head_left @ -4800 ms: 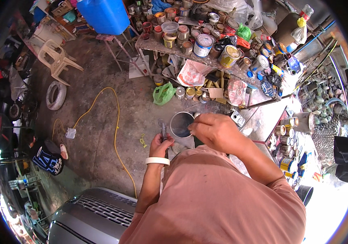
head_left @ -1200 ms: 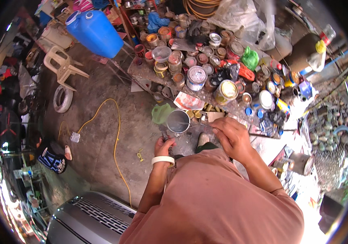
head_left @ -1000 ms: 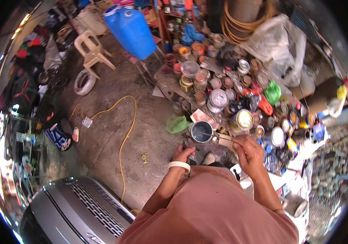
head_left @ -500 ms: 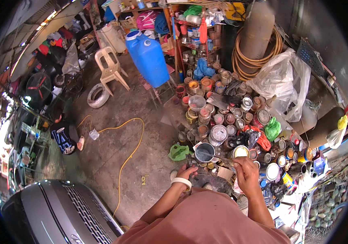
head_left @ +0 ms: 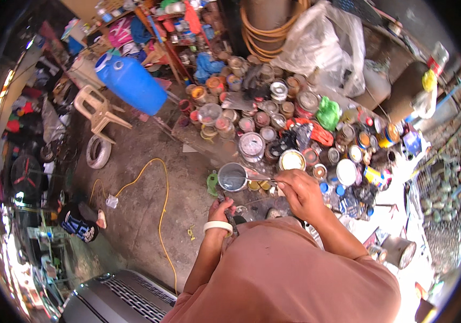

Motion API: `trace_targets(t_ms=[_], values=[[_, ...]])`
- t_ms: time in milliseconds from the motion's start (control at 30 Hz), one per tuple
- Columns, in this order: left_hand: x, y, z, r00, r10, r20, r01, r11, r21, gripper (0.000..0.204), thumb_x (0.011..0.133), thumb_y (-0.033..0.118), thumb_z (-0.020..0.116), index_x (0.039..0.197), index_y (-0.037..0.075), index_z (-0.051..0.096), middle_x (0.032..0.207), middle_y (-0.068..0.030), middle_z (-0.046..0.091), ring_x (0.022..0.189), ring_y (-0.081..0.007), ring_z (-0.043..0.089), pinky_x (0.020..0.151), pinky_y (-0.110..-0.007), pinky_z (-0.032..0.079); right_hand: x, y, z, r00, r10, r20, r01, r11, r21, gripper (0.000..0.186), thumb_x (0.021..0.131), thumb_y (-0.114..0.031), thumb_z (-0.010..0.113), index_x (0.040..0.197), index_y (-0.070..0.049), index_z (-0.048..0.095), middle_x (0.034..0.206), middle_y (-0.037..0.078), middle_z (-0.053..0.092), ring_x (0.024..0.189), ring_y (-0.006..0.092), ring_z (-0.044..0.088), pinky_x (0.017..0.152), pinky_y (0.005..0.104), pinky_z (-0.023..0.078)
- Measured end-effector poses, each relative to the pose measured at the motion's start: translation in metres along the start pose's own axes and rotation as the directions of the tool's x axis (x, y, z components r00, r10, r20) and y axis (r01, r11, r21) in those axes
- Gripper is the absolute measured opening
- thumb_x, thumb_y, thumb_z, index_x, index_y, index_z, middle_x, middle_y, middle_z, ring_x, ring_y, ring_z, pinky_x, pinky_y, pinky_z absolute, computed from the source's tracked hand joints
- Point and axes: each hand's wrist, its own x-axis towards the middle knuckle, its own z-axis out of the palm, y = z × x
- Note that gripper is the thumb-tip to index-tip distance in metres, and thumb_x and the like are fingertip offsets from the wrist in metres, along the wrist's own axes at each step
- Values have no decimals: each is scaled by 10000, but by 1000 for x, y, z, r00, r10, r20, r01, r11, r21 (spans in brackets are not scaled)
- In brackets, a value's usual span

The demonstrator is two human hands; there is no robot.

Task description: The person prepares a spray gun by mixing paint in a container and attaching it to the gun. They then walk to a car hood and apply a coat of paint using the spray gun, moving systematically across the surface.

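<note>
A grey metal pot [head_left: 233,185] with grey liquid in it stands in front of me. My right hand [head_left: 297,191] is closed on a thin stirring stick [head_left: 262,178], whose far end reaches into the pot. My left hand [head_left: 221,210], with a pale bangle [head_left: 218,226] at its wrist, is just below the pot's near side. Its fingers are curled about a narrow dark thing that I cannot make out. Right of the pot sits an open can [head_left: 292,160] with a pale yellow inside. A white-lidded can [head_left: 252,144] stands behind the pot.
Many paint cans crowd the area ahead and right, with a green bag [head_left: 328,112] among them. A blue drum [head_left: 131,83] stands beside a beige chair [head_left: 98,110]. A yellow cord [head_left: 164,215] crosses the floor. A person [head_left: 79,222] crouches at left, behind a grey car [head_left: 117,299].
The view has swung to the right. My left hand, open earlier, has come up beside the pot and its fingers have curled. My right hand still holds the stick in the pot.
</note>
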Motion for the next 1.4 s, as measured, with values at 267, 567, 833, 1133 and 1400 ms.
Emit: trace_targets(t_ms=[267, 567, 833, 1133, 1400], values=[[4, -9, -6, 998, -16, 68, 16, 1000, 7, 242, 861, 77, 718, 1078, 47, 615, 941, -82, 632, 785, -209, 600, 761, -399, 539, -49, 44, 24, 628, 772, 103, -533, 330, 779, 137, 1017, -122, 596, 1121, -45, 642, 889, 72, 685, 764, 170, 660, 686, 306, 527], [-3, -19, 7, 994, -94, 53, 91, 994, 55, 276, 847, 7, 738, 1064, 89, 589, 958, -53, 639, 773, -179, 612, 718, -327, 520, -127, 97, 2, 503, 801, 324, -338, -163, 927, 198, 1001, -54, 582, 1198, -58, 600, 942, 40, 663, 771, 125, 658, 637, 265, 574], [-1, -39, 0, 986, -134, 98, 117, 980, 162, 273, 850, 53, 747, 1067, 101, 588, 998, -25, 625, 818, -173, 610, 723, -325, 513, -206, 198, -80, 249, 960, -129, -324, 208, 923, 222, 961, -62, 636, 1167, -101, 563, 927, 11, 646, 789, 124, 625, 659, 280, 519], [-6, -47, -7, 987, -113, 115, 91, 980, 178, 263, 854, 56, 747, 1061, 94, 588, 989, -31, 625, 807, -170, 613, 716, -323, 505, -226, 275, -92, 58, 944, -324, -417, 318, 851, 190, 940, -52, 634, 1112, -100, 566, 815, 19, 650, 650, 97, 619, 522, 231, 458], [-22, -33, 4, 986, -115, 118, 95, 982, 160, 265, 867, 45, 740, 1096, 79, 612, 1030, -75, 696, 928, -220, 687, 860, -340, 505, -249, 295, -92, 57, 827, -559, -749, 405, 524, 384, 843, -144, 761, 1155, 18, 608, 798, 47, 625, 595, 121, 564, 491, 287, 445]])
